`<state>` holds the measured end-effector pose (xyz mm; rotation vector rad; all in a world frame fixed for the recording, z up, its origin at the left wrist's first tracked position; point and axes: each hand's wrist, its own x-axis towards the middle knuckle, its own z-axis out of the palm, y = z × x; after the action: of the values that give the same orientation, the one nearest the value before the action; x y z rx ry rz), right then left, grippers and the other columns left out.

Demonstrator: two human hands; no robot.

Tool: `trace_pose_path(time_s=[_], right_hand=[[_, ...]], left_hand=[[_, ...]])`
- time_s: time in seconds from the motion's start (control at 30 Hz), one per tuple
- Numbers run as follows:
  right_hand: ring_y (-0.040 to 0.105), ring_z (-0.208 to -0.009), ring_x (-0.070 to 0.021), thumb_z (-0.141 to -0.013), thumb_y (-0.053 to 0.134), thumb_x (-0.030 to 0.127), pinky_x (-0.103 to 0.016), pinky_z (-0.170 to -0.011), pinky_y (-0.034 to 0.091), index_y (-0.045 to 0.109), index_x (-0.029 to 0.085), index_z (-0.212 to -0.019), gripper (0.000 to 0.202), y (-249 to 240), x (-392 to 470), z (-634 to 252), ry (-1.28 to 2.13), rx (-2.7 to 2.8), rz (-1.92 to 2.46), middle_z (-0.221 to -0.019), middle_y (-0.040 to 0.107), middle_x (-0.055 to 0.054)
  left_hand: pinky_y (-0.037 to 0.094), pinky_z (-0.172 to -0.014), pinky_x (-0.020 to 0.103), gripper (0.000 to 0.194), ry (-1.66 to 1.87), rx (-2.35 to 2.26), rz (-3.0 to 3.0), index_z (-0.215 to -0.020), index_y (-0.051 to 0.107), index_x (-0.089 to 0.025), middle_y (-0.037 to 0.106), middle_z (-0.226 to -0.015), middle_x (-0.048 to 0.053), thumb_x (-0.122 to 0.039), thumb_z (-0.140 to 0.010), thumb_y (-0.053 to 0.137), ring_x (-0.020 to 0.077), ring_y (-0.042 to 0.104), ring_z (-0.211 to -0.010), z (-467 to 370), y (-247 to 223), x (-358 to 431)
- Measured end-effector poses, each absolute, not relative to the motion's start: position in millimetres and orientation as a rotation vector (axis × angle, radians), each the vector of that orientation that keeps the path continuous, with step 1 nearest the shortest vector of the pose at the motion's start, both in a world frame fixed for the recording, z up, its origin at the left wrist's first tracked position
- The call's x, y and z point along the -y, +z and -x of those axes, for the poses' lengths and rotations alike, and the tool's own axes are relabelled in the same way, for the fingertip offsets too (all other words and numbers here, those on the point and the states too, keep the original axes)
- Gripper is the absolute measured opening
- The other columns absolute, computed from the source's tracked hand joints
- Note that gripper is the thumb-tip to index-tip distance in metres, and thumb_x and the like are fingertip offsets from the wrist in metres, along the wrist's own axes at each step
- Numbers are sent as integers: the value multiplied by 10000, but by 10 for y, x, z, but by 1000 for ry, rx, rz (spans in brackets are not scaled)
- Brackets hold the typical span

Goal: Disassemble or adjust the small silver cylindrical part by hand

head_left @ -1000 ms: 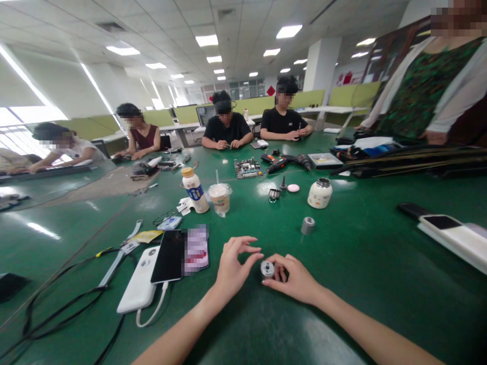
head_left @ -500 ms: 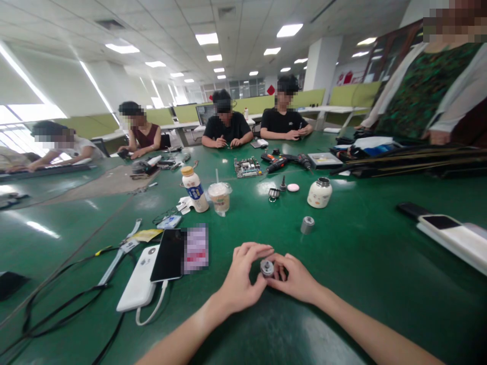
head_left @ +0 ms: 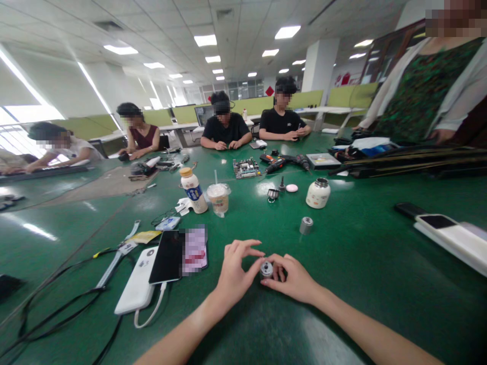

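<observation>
We have a small metal cylinder (head_left: 267, 269) upright at the near middle of the green table (head_left: 353, 263), between our two hands, its round end with a dark centre facing up. Our right hand (head_left: 292, 279) grips it from the right, thumb at the near side and fingers curled around the far side. Our left hand (head_left: 233, 271) is open and curved on the other side, thumb and fingers apart, their tips right by the cylinder's top edge (we cannot tell whether the thumb touches it).

Beyond our right hand a second metal cylinder (head_left: 306, 226) stands alone, and behind it a pale flask (head_left: 318, 195) without a lid. A pink oval (head_left: 292, 188) and a metal cap (head_left: 273, 193) lie to the flask's left. Farther left stand a plastic cup (head_left: 219, 202) with a straw and a yellow-capped bottle (head_left: 195, 193). Nearer us, left of our left hand, a dark-screened phone (head_left: 166, 258) lies by a white power bank (head_left: 136, 286). A circuit board (head_left: 246, 168) lies farther off, in front of two people in black shirts.
</observation>
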<state>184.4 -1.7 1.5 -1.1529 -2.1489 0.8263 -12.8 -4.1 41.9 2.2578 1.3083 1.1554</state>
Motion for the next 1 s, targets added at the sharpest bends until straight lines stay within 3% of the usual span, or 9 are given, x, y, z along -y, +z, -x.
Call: trace_pose_path(time_s=[0.23, 0.37, 0.53, 0.7, 1.0], right_hand=[[566, -552, -123, -791, 736, 470, -276, -709, 364, 628, 251, -1009, 327, 34, 24, -1843, 847, 2141, 1173, -634, 624, 89], [564, -557, -126, -791, 734, 472, -277, -706, 361, 628, 252, -1013, 329, 53, 32, -1843, 843, 2144, 1182, -638, 629, 84], [561, -562, -129, -790, 728, 484, -274, -704, 364, 631, 254, -1002, 327, 73, 45, -1841, 847, 2144, 1190, -637, 635, 78], [564, -560, -129, -794, 723, 480, -274, -704, 363, 627, 254, -1018, 333, 47, 28, -1840, 831, 2156, 1191, -634, 636, 79], [570, -602, -146, -808, 703, 491, -267, -665, 365, 627, 254, -1054, 349, 47, 37, -1836, 798, 2168, 1191, -650, 640, 62]], left_hand=[[373, -872, 415, 330, 1033, -1501, -2212, -1105, 595, -273, 796, -898, -12, -174, -815, 718, 271, 615, -1004, 323, 149, -249], [361, -873, 430, 438, 1000, -1500, -2226, -1159, 593, -292, 792, -953, 0, -237, -767, 779, 290, 586, -1036, 352, 64, -274], [355, -875, 433, 355, 1042, -1467, -2228, -1119, 609, -274, 798, -877, -9, -236, -800, 761, 277, 606, -977, 336, 142, -263], [379, -912, 391, 257, 1114, -1340, -2249, -1051, 638, -266, 784, -972, -14, -251, -821, 752, 235, 606, -1008, 228, 321, -128], [407, -868, 392, 354, 1085, -1173, -2226, -1087, 635, -273, 781, -934, -14, -181, -776, 777, 252, 587, -976, 103, 428, 65]])
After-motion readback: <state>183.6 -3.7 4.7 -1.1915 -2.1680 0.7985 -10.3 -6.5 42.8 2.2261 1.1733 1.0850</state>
